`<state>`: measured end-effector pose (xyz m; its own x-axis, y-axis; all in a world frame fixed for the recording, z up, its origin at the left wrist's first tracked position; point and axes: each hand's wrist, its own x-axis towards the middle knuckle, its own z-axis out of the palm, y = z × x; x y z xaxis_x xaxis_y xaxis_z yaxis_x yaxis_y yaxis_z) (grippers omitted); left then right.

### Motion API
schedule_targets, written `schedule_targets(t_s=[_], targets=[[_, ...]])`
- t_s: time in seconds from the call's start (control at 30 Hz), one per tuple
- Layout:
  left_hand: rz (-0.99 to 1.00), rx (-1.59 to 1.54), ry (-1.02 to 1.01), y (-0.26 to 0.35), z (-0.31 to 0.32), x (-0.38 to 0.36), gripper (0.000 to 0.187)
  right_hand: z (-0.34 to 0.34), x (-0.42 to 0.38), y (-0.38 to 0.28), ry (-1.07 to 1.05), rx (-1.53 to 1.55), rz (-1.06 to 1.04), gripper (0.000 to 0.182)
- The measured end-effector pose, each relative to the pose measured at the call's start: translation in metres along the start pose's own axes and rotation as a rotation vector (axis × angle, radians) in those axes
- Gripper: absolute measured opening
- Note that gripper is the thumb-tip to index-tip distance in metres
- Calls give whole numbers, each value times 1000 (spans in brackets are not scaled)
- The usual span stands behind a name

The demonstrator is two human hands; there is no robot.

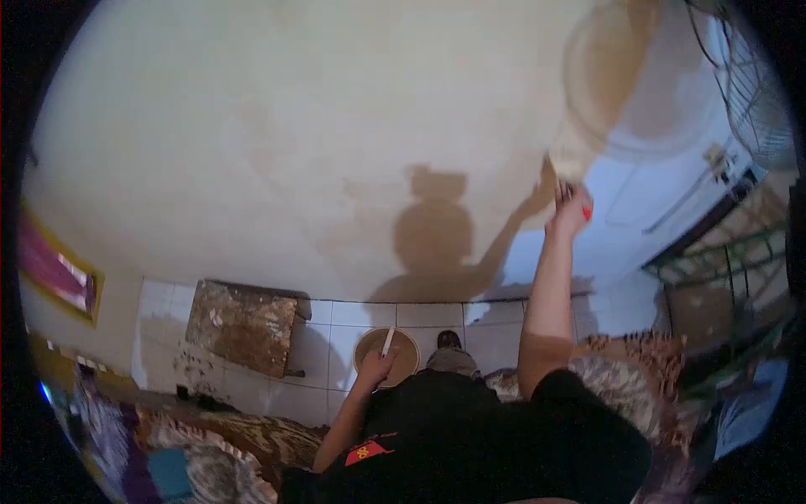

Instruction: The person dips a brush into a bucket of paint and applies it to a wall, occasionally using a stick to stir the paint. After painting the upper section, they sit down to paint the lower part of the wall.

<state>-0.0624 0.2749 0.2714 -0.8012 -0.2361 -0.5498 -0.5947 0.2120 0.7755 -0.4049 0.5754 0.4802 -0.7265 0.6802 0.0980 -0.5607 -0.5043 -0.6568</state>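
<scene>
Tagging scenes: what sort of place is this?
Probably a room in a home being repainted: right hand holds a paint roller on the half-coated wall, left hand at a paint bucket on tiled floor.

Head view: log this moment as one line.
right hand: raised, holds paint roller on wall | left hand: holds stick at bucket | bucket: on tiled floor

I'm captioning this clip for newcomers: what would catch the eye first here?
The right hand, raised high, presses a paint roller to the big cream wall, where fresh beige meets white. Below, the left hand grips a pale stick over a round paint bucket on the white tiled floor.
</scene>
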Motion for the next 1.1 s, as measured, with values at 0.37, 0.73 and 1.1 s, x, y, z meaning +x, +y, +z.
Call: schedule_targets(t_s=[0.37,0.73,1.1], targets=[[350,44,-58,-66,17,51,46,81,91,-68,-367,-240,-49,42],[342,89,324,-62,14,53,50,79,128,-102,-560,-104,-167,34],[311,-28,238,-87,19,79,48,97,116,-141,-665,-1219,-1633,19]])
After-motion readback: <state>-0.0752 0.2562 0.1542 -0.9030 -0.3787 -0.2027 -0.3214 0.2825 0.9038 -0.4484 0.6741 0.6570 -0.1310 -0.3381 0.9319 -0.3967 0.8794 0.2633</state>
